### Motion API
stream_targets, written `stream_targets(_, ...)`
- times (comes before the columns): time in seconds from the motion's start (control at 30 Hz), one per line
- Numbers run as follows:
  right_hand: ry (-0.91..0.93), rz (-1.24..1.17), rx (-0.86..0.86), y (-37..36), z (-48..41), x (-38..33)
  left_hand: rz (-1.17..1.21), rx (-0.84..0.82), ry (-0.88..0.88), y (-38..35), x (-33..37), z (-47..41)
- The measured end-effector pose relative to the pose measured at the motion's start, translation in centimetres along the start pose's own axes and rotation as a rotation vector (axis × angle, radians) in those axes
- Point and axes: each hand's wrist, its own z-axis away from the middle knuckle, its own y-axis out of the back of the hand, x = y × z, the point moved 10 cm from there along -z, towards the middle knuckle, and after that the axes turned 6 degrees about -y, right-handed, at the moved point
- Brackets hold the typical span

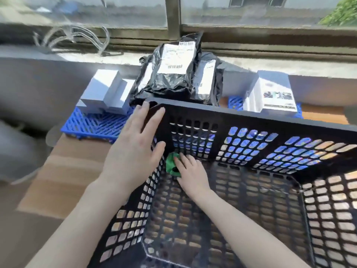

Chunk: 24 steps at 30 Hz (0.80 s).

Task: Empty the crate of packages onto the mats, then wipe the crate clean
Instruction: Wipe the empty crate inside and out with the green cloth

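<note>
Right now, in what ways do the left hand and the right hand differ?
The left hand lies flat with spread fingers on the crate's left rim; the right hand is down inside the crate. The right hand presses a green cloth into the corner; the left hand holds nothing. Both are bare.

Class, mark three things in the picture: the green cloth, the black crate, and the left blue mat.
green cloth (171,165): head view, its bunched middle.
black crate (251,115): head view, its far top rim.
left blue mat (92,127): head view, bare grid near its front edge.
</note>
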Motion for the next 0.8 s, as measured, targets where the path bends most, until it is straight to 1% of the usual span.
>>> stream_targets(0.03,-0.008,-0.011,-0.031,-0.9,0.0,-0.2,-0.015,-0.001,0.005,0.0,0.0,0.1)
stream_targets(0.1,-0.034,-0.060,-0.031,-1.6,-0.2,-0.4,-0.078,-0.015,0.007,-0.3,-0.1,0.2)
stream_targets(0.17,-0.084,-0.122,0.006,-1.5,-0.6,-0.4,-0.228,-0.021,-0.046,-0.5,0.3,0.0)
stream_targets(0.23,-0.062,-0.120,0.027,-1.9,-0.3,-0.9,-0.355,-0.020,-0.097,-0.7,0.8,-0.1)
stream_targets(0.3,0.069,-0.101,0.022,-2.9,1.3,-2.5,-0.400,-0.067,-0.097,-1.2,0.6,-0.1)
stream_targets(0.4,0.393,-0.126,0.043,-4.2,5.9,-5.2,-0.432,-0.142,-0.088,-2.3,-0.1,-0.3)
stream_targets(0.5,0.705,-0.059,0.082,-4.9,9.4,-6.0,-0.456,-0.154,-0.105,-2.5,-0.1,-0.4)
stream_targets(0.57,0.825,0.013,0.113,-4.5,9.4,-5.6,-0.455,-0.149,-0.092,-2.3,-0.1,-0.3)
stream_targets(0.6,0.833,0.038,0.144,-4.0,8.5,-5.1,-0.456,-0.150,-0.089,-2.3,-0.1,-0.3)
stream_targets(0.67,0.735,0.062,0.211,-2.7,5.7,-3.3,-0.452,-0.147,-0.089,-2.4,-0.1,-0.4)
stream_targets(0.73,0.546,0.072,0.256,-1.3,2.6,-0.7,-0.443,-0.135,-0.095,-2.3,-0.1,-0.5)
stream_targets(0.8,0.346,0.062,0.252,-0.2,0.4,1.8,-0.430,-0.127,-0.091,-2.3,-0.2,-0.5)
